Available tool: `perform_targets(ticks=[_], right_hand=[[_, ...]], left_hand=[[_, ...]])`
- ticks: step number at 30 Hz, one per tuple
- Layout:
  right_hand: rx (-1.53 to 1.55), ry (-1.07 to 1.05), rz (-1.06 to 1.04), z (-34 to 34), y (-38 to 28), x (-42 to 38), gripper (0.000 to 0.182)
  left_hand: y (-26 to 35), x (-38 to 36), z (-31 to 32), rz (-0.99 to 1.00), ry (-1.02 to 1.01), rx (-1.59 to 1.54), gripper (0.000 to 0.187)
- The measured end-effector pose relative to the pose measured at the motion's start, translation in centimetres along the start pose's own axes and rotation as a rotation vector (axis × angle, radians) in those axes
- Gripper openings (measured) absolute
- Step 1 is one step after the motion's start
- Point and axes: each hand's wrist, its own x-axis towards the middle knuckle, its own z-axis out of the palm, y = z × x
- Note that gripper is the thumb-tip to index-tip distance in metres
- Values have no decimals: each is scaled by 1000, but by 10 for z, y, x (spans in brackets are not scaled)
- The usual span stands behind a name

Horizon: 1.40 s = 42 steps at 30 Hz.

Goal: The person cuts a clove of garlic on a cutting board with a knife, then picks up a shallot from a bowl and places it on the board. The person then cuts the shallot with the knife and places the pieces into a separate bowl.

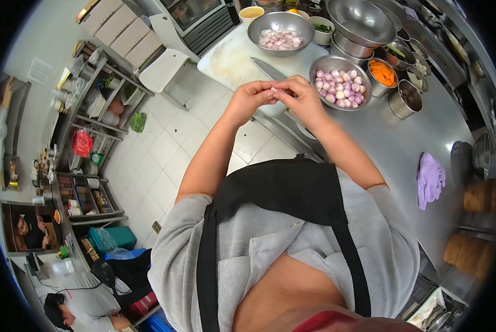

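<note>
My left hand and my right hand meet over the near edge of the white cutting board. Both are closed, fingertips pinched together around a small pinkish shallot, mostly hidden by the fingers. Just beyond them a knife lies on the board, its handle end covered by my hands. To the right, a metal bowl holds many whole peeled shallots. Farther back on the board stands a wider metal bowl with sliced shallots.
Right of the shallots stand a container of cut orange vegetable and a metal canister. Large steel bowls are stacked behind. A purple cloth lies on the steel counter. Two other people appear at lower left.
</note>
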Motion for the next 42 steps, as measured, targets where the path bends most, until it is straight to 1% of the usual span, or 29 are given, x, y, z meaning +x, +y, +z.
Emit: perform_targets(ticks=[3, 5, 6, 8, 9, 11, 12, 14, 15, 16, 18, 19, 20, 22, 23, 25, 26, 28, 31, 32, 33, 34, 35, 36, 37, 38, 39, 40, 42], right_hand=[[78, -33, 72, -4, 7, -5, 16], [308, -40, 426, -6, 17, -8, 12], [308, -36, 428, -6, 21, -13, 12], [-48, -151, 315, -2, 26, -25, 12], [-41, -157, 316, 3, 29, -35, 12], [-311, -632, 192, 11, 33, -55, 19], [-302, -643, 187, 12, 30, -64, 19], [-360, -554, -41, 11, 19, -72, 21], [-266, -663, 114, 6, 16, -62, 21], [-260, -669, 109, 2, 5, -52, 21], [-340, -715, 321, -6, -11, -39, 19], [-443, -581, 188, -8, -7, -41, 16], [-443, -582, 189, -10, 1, -42, 16], [-797, -251, -6, -10, 22, -45, 28], [-795, -250, -6, -9, 32, -48, 28], [-939, -157, 142, -6, 48, -52, 40], [-936, -154, 143, -6, 53, -52, 40], [-972, -204, 262, -7, 60, -51, 44], [-959, -284, 301, -10, 64, -52, 46], [-955, -282, 305, -11, 55, -50, 46], [-826, -300, 378, -13, 41, -48, 47], [-694, -320, 449, -13, 33, -48, 48], [-689, -321, 453, -12, 33, -51, 48], [-596, -311, 443, -12, 33, -53, 49], [-504, -301, 431, -12, 33, -54, 50], [-502, -304, 433, -14, 29, -55, 50], [-418, -374, 467, -17, 22, -54, 50], [-333, -443, 501, -20, 17, -53, 51], [-325, -469, 491, -23, 13, -57, 51]], left_hand=[[4, -3, 2, -67, -22, -38, 27], [2, -2, -2, -93, -24, -51, 28], [-4, 1, -11, -75, -23, -128, 30], [-2, 9, -21, -56, -19, -202, 32], [-1, 11, -27, -33, 36, -232, 34], [2, 14, -37, -12, 110, -267, 37], [2, 15, -40, -13, 124, -265, 37], [1, 15, -43, 16, 84, -348, 36], [-1, 15, -44, 20, 57, -393, 35], [-2, 15, -44, 21, 66, -391, 35], [-4, 15, -44, -7, 49, -452, 31], [-5, 16, -44, -8, 50, -452, 31], [-7, 17, -44, -10, 61, -470, 29], [-12, 17, -45, -15, 73, -488, 27], [-14, 18, -46, -1, 69, -450, 27], [-12, 18, -47, 14, 63, -405, 27], [-9, 17, -45, -12, 57, -418, 28], [-8, 18, -45, -43, 49, -427, 30], [-22, 27, -51, -65, 104, -308, 31], [-28, 33, -53, -71, 166, -196, 32], [-34, 41, -56, -75, 228, -83, 32], [-36, 47, -55, -79, 228, -80, 32], [-40, 52, -55, -107, 284, 272, 34], [-43, 57, -54, -132, 333, 624, 37], [-53, 63, -56, -135, 334, 624, 37], [-64, 66, -59, -51, 371, 813, 36], [-74, 70, -63, 38, 404, 1001, 35], [-72, 72, -62, 37, 402, 1002, 35], [-72, 75, -61, 58, 507, 1040, 29]])
